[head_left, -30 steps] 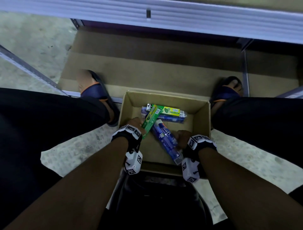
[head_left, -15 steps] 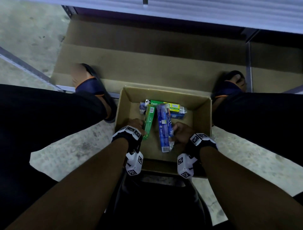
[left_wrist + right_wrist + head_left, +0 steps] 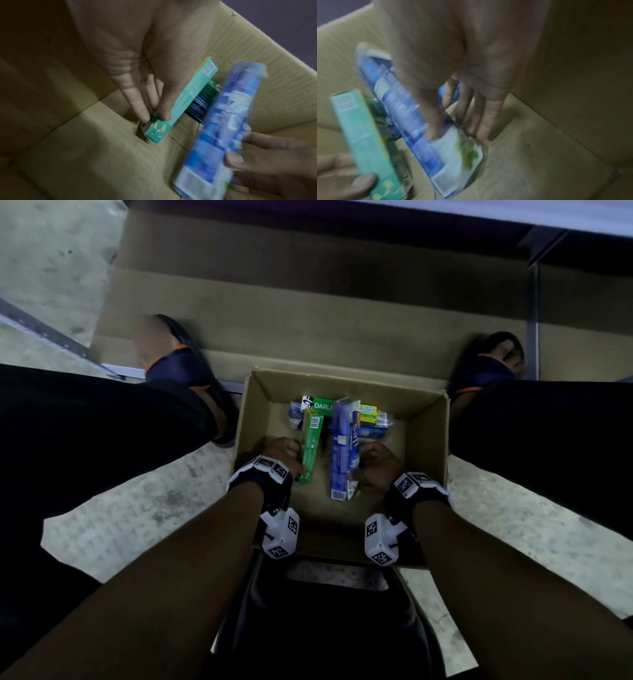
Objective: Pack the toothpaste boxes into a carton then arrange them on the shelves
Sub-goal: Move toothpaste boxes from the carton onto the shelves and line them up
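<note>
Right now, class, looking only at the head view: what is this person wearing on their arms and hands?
The forearms are bare, with no sleeves, and there are no gloves on the left hand or right hand. Each wrist carries a black band faced with white blocks printed with square black-and-white markers. A small white camera housing, also bearing such markers, hangs under each wrist.

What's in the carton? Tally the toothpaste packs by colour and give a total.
Green: 2, held green box in left hand, Darlie box at the back.
Blue: 2, held blue pack in right hand, rear blue pack under the Darlie box.
Total: 4 visible.
</note>
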`<state>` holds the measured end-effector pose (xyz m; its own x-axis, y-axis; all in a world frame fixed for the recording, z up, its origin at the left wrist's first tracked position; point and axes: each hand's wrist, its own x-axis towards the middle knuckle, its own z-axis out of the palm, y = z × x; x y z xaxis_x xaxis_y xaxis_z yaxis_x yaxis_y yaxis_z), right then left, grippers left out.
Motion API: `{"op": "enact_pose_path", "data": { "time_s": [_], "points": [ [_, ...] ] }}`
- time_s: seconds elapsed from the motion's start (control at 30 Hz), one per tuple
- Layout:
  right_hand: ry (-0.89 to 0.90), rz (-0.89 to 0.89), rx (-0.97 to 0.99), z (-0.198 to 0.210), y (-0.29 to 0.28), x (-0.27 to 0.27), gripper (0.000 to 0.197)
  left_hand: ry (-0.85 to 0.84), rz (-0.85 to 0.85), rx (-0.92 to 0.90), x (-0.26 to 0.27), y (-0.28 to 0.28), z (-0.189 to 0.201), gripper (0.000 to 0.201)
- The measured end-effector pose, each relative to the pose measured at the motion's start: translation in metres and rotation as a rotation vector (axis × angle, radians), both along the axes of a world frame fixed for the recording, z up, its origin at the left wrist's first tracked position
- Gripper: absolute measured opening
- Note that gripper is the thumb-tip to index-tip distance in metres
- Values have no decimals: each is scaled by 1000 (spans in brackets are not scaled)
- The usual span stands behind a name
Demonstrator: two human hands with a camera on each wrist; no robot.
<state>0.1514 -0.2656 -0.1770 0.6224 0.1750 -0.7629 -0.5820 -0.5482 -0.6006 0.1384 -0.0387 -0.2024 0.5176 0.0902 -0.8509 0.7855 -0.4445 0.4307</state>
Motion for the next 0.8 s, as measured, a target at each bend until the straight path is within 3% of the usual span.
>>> {"op": "enact_pose_path", "data": {
  "time_s": [0.1,0.17,0.43,0.63,0.8],
  "points": [
    [17,-13,36,8,11,0,71,-5,55,-44,0,-3,2,63],
    [40,-30,39,9,16,3,75,-19,112,-81,0,-6,3,61],
    [-28,-5,-42,5,32,10,55,-103,205,-98,-3,-11,7,47],
    [-12,-47,-7,3,34,11,47,-182,215,-121,-4,-5,5,42],
    [10,-73,65,4,28,10,38,-146,253,-194,-3,-3,2,37]
  ]
}}
